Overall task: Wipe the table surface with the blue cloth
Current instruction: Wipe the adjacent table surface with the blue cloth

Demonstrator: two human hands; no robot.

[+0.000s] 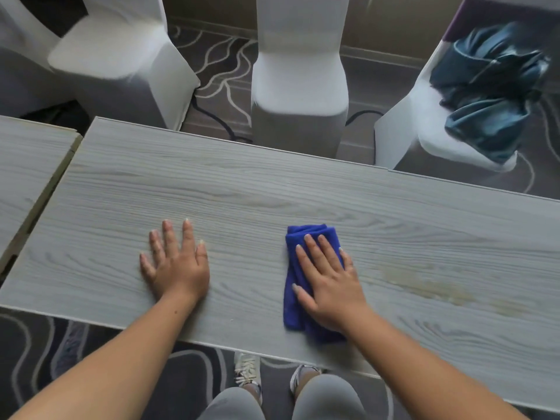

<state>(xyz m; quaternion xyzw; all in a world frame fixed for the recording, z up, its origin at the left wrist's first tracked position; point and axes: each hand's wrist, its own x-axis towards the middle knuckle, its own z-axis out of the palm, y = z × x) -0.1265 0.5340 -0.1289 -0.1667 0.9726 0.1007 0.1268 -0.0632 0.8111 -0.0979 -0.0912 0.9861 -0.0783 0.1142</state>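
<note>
Right hand (328,286) lies flat, fingers spread, pressing down on the folded blue microfibre cloth (298,286), which sits on the long pale grey wood-grain counter (242,192) near its front edge; the left hand (175,262) is open too, palm down on bare counter well to the left, holding nothing and seemingly bracing. To my eye the wiping is under way rather than finished, since a faint yellowish smear (430,286) shows on the counter to the right of the cloth. Next, I'd judge, the cloth needs sliding rightward over that smear with steady downward pressure, kept flat so it doesn't bunch.
</note>
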